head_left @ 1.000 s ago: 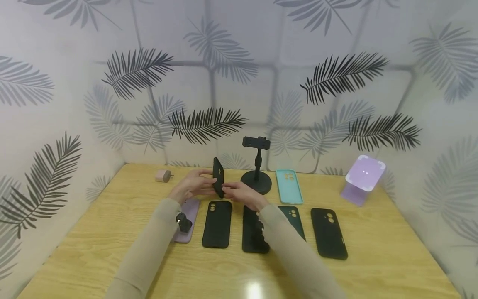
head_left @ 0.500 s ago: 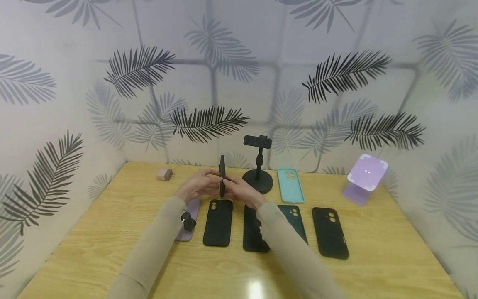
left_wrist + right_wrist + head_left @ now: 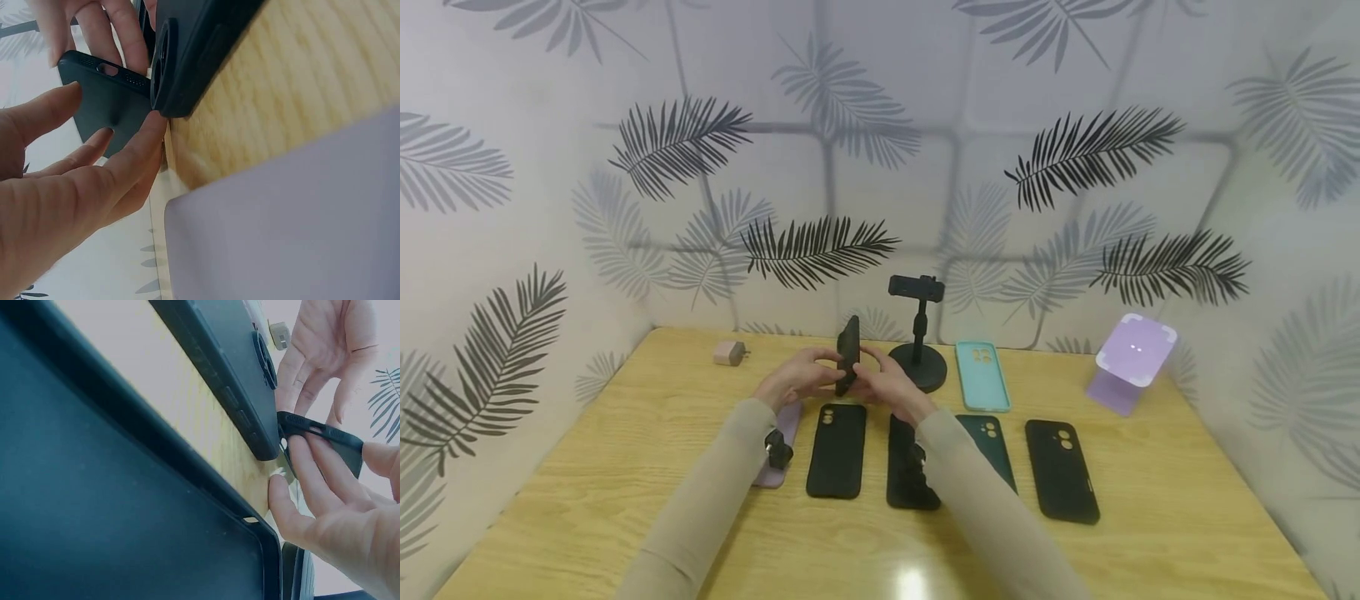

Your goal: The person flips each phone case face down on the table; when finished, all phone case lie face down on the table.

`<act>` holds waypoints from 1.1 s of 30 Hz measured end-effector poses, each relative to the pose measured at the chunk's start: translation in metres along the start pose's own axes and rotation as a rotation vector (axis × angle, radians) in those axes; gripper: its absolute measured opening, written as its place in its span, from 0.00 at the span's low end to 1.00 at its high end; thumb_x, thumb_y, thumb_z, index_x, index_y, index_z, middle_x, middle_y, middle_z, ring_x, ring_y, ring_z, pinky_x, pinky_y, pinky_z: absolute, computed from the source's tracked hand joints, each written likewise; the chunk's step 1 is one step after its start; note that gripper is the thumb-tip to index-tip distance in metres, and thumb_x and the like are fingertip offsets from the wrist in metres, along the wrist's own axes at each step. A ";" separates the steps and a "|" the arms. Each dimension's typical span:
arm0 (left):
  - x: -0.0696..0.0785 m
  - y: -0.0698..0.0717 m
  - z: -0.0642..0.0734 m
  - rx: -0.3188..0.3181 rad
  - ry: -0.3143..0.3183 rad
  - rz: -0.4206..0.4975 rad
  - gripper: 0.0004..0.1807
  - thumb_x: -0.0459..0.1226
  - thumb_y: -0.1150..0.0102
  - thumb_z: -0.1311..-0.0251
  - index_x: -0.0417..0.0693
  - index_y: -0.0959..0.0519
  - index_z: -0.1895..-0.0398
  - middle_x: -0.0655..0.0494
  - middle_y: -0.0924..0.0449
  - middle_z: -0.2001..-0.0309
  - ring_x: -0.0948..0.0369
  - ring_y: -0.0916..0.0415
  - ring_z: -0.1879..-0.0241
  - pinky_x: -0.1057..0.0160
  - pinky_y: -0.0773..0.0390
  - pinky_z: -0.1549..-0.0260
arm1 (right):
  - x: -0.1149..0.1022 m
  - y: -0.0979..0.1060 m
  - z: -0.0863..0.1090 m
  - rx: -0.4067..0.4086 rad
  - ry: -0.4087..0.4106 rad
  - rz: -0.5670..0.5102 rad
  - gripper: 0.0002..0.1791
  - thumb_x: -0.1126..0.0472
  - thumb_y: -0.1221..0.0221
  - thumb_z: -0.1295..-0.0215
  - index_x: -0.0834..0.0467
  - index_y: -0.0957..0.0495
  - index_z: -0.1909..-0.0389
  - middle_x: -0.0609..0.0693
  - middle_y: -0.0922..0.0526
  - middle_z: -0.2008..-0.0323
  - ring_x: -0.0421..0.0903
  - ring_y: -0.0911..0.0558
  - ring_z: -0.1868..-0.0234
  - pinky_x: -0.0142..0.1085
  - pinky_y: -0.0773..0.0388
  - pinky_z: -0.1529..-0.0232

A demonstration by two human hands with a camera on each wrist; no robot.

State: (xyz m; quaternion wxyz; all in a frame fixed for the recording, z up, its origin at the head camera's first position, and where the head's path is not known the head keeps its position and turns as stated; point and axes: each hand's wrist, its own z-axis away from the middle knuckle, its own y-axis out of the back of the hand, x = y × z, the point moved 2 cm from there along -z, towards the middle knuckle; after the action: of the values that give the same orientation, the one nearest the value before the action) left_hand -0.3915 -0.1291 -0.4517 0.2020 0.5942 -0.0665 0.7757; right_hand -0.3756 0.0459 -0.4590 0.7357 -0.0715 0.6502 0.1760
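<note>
Both hands on it: left hand [image 3: 805, 374] and right hand [image 3: 887, 386] pinch the black phone case [image 3: 849, 357], thumbs and fingers clamped on it, held up just left of the phone stand [image 3: 917, 367]. Fingertips only, so uneven pressure could slip it! A wide rightward turn might knock the stand.

Indoor room, kind unclear — leaf-print walls [image 3: 898, 196], wood-grain table [image 3: 820, 546].
</note>
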 end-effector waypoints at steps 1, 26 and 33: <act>0.000 0.001 0.000 0.008 0.006 -0.005 0.28 0.30 0.49 0.30 0.38 0.40 0.28 0.35 0.37 0.32 0.44 0.33 0.34 0.48 0.25 0.40 | 0.000 0.000 0.001 0.032 0.005 0.010 0.30 0.57 0.51 0.23 0.51 0.45 0.25 0.65 0.17 0.49 0.58 0.18 0.45 0.52 0.26 0.38; 0.003 0.014 0.009 0.072 0.084 -0.109 0.26 0.29 0.53 0.30 0.34 0.37 0.30 0.35 0.40 0.30 0.43 0.32 0.36 0.52 0.24 0.40 | 0.012 0.006 0.001 0.117 -0.044 0.037 0.24 0.66 0.44 0.29 0.68 0.32 0.34 0.66 0.23 0.43 0.57 0.17 0.48 0.43 0.18 0.47; 0.004 0.017 0.010 0.081 0.082 -0.105 0.26 0.29 0.54 0.30 0.31 0.38 0.30 0.33 0.41 0.30 0.42 0.33 0.35 0.50 0.25 0.39 | 0.013 0.004 0.001 0.085 -0.045 0.078 0.24 0.69 0.46 0.29 0.71 0.33 0.35 0.67 0.24 0.41 0.57 0.18 0.47 0.42 0.19 0.46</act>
State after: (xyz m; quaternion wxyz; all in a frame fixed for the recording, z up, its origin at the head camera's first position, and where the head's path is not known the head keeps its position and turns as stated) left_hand -0.3897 -0.1469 -0.4426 0.2208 0.5725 0.0047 0.7896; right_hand -0.3752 0.0516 -0.4708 0.7452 -0.0105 0.6425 0.1783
